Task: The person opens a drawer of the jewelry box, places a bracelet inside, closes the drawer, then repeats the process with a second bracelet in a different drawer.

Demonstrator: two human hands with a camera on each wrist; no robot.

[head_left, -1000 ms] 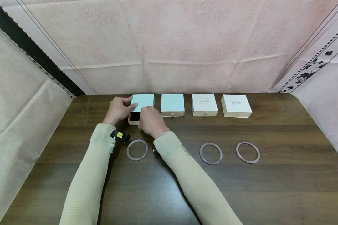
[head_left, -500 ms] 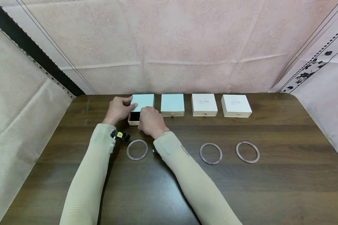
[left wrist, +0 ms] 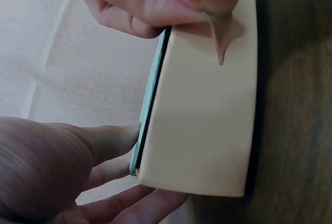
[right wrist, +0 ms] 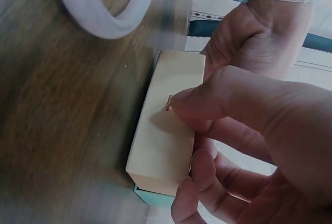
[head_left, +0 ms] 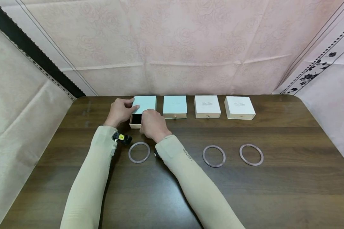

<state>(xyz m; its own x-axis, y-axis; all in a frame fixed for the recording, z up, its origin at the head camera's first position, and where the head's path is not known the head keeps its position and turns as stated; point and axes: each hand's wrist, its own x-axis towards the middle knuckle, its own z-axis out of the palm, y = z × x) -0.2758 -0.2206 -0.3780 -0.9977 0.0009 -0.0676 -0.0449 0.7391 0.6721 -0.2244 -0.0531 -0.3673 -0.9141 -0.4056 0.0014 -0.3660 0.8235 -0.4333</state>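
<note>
At the far left of the row stands a teal drawer box (head_left: 145, 102), its cream drawer (left wrist: 197, 115) part way out and showing a dark inside. My left hand (head_left: 118, 111) grips the teal sleeve from the left, thumb on its top edge and fingers along the side. With thumb and forefinger, my right hand (head_left: 154, 125) pinches the small ribbon pull tab (left wrist: 222, 42) on the drawer front. A pale lilac bangle (head_left: 130, 152) lies on the table just in front of this box, also visible as a bangle (right wrist: 115, 28) in the right wrist view.
Right of the hands stand a second teal box (head_left: 175, 104) and two white boxes, one white box (head_left: 207, 105) beside another white box (head_left: 240, 106). Two more bangles lie nearer, a middle bangle (head_left: 204, 156) and a right bangle (head_left: 262, 157). Cloth hangs behind the wooden table (head_left: 289, 143).
The drawer of the left teal box has slid out slightly further toward me, my right hand moving with it. My left hand keeps its place on the sleeve.
</note>
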